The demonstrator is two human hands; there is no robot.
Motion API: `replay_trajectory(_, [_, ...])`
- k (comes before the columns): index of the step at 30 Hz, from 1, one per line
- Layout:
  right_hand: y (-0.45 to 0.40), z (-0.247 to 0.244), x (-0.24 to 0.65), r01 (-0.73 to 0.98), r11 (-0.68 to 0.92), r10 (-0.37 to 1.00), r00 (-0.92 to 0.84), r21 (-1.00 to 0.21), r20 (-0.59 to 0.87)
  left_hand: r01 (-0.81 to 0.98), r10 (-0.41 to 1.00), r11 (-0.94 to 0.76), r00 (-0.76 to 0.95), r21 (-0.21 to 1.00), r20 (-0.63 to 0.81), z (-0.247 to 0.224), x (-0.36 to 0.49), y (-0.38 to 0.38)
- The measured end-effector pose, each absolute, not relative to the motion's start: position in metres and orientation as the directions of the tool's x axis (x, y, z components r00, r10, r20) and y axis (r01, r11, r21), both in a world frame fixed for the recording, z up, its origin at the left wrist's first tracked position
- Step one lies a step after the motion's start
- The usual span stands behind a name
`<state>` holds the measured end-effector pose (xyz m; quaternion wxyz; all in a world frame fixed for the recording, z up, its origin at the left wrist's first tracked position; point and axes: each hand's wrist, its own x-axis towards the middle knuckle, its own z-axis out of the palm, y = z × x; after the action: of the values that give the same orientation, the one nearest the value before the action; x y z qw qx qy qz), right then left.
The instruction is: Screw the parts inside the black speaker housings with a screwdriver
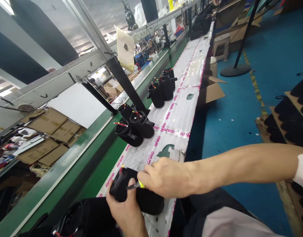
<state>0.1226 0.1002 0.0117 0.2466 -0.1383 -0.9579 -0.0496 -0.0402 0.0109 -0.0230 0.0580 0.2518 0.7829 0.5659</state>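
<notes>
My left hand (pixel 128 210) is wrapped round a black cylindrical speaker housing (pixel 150 199), which lies tilted on its side over the covered bench. Red and yellow wire ends poke up at its open end. Closed round a yellow-handled tool (pixel 140 183) with a thin metal tip, my right hand (pixel 163 177) is just above the housing. The tip meets the housing's side near my left thumb; whether it cuts or only touches I cannot tell. Another black housing (pixel 92 214) lies close by at the bottom left, with wires at its open end.
Several similar housings (pixel 143 126) stand upright along the bench, wires showing on top. The bench has white printed wrapping (pixel 176 113), torn in places. A green conveyor belt (pixel 92 164) and a metal post (pixel 126 85) flank it on the left. An open carton (pixel 212 92) is at the right.
</notes>
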Motion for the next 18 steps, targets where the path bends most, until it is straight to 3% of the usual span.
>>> replay_trajectory(5, [0.111,0.010,0.126,0.389,0.921,0.355,-0.819,-0.019,0.451,0.268,0.505,0.167,-0.850,0.949,0.151,-0.024,-0.046,0.007])
replay_trajectory(9, [0.122,0.015,0.125,0.294,0.956,0.270,-0.864,-0.010,0.426,0.255,0.532,0.149,-0.835,0.955,0.140,-0.019,-0.042,0.006])
replay_trajectory(18, [0.125,0.016,0.116,0.244,0.970,0.222,-0.884,0.001,0.411,0.288,0.532,0.103,-0.824,0.952,0.192,-0.022,-0.035,0.009])
